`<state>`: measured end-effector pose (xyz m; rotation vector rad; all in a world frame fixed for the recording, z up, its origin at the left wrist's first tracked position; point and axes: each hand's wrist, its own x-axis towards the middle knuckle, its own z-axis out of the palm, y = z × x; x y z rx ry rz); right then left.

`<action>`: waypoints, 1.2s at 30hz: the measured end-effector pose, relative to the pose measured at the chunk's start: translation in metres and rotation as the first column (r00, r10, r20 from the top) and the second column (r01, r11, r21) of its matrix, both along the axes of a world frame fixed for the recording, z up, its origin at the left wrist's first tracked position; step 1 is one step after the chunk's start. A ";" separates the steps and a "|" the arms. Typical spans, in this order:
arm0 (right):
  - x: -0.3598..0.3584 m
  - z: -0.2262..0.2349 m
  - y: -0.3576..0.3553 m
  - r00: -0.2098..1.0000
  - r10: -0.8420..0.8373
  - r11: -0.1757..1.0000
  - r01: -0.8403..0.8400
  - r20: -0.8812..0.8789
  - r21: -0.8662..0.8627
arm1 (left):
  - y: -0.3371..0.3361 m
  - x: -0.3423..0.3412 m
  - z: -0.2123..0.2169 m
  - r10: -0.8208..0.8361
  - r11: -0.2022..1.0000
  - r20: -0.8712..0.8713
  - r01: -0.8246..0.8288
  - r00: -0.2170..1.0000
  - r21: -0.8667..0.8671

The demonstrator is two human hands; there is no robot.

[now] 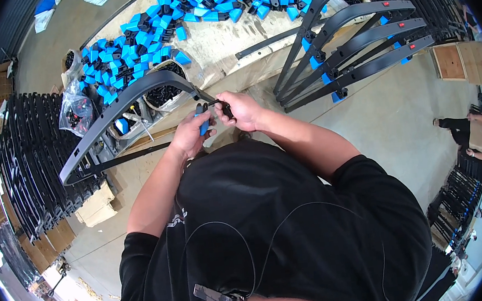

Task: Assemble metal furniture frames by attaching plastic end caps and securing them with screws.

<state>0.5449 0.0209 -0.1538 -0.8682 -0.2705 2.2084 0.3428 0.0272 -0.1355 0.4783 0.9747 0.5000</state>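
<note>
In front of my body, my left hand (190, 133) is closed around a blue and black plastic piece (203, 124). It looks like the loose pieces piled on the bench. My right hand (239, 111) is closed just to the right, its fingers wrapped round a small black part (226, 110) that they mostly cover. A thin dark shaft shows between the two hands; which thing it belongs to I cannot tell. A black curved frame (125, 96) leans on the bench edge, its right end beside my hands.
Blue and black pieces (215, 2) heap on the wooden bench (213, 43). An open sack of small black parts (166, 94) and a screwdriver (142, 123) are near the frame. Several finished-looking curved frames (352, 41) stand at right; black frames (38, 158) stack at left. Another person (477, 133) is far right.
</note>
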 end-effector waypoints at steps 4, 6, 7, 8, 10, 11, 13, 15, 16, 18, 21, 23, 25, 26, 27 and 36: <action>0.000 0.002 0.011 0.977 -0.030 0.997 0.043 0.212 -0.058 | 0.007 0.006 -0.010 0.011 1.000 -0.196 -0.006 0.981 0.028; 0.000 0.000 0.015 0.957 -0.037 0.999 0.040 0.286 -0.007 | 0.007 0.009 -0.015 0.107 0.994 -0.155 -0.104 0.982 0.026; 0.000 -0.001 0.017 0.956 -0.034 0.999 0.038 0.290 -0.008 | 0.008 0.010 -0.015 0.109 0.994 -0.151 -0.106 0.983 0.024; 0.000 -0.003 0.018 0.943 -0.033 0.999 0.026 0.331 0.025 | 0.009 0.011 -0.016 0.092 0.995 -0.135 -0.088 0.987 0.036; -0.001 -0.008 0.021 0.928 -0.028 0.999 0.009 0.372 0.053 | 0.010 0.012 -0.016 0.078 0.996 -0.118 -0.073 0.990 0.045; -0.003 -0.010 0.023 0.923 -0.016 0.998 -0.006 0.385 0.056 | 0.011 0.013 -0.016 0.108 0.993 -0.092 -0.103 0.990 0.052; -0.008 -0.010 0.028 0.917 0.000 0.998 -0.025 0.400 0.057 | 0.014 0.013 -0.019 0.154 0.985 -0.032 -0.151 0.988 0.084; -0.015 -0.008 0.033 0.856 -0.029 0.991 -0.042 0.517 0.124 | 0.016 0.011 -0.022 0.151 0.983 -0.019 -0.149 0.988 0.103; -0.018 -0.007 0.036 0.855 -0.026 0.992 -0.043 0.518 0.121 | 0.017 0.011 -0.023 0.146 0.982 -0.007 -0.144 0.989 0.125; -0.022 -0.007 0.042 0.848 -0.066 0.983 -0.036 0.526 0.180 | 0.018 0.011 -0.027 0.146 0.981 0.001 -0.145 0.989 0.125; -0.022 -0.005 0.047 0.801 -0.046 0.960 -0.130 0.597 0.248 | 0.018 0.007 -0.029 0.131 0.982 0.017 -0.132 0.991 0.134; -0.018 0.002 0.048 0.843 0.011 0.976 -0.126 0.538 0.178 | 0.016 0.005 -0.026 0.119 0.983 0.026 -0.121 0.993 0.140; -0.019 0.006 0.048 0.880 0.058 0.986 -0.124 0.471 0.110 | 0.017 0.005 -0.020 0.117 0.983 0.030 -0.120 0.993 0.137; -0.020 0.005 0.048 0.901 0.075 0.986 -0.130 0.427 0.102 | 0.018 0.006 -0.018 0.119 0.983 0.029 -0.122 0.992 0.138; -0.021 0.005 0.048 0.920 0.090 0.986 -0.136 0.381 0.094 | 0.019 0.006 -0.016 0.114 0.988 0.001 -0.114 0.993 0.100; -0.014 0.007 0.056 0.925 0.174 0.976 -0.207 0.337 0.065 | 0.019 0.003 -0.015 0.107 0.994 0.017 -0.106 0.994 -0.013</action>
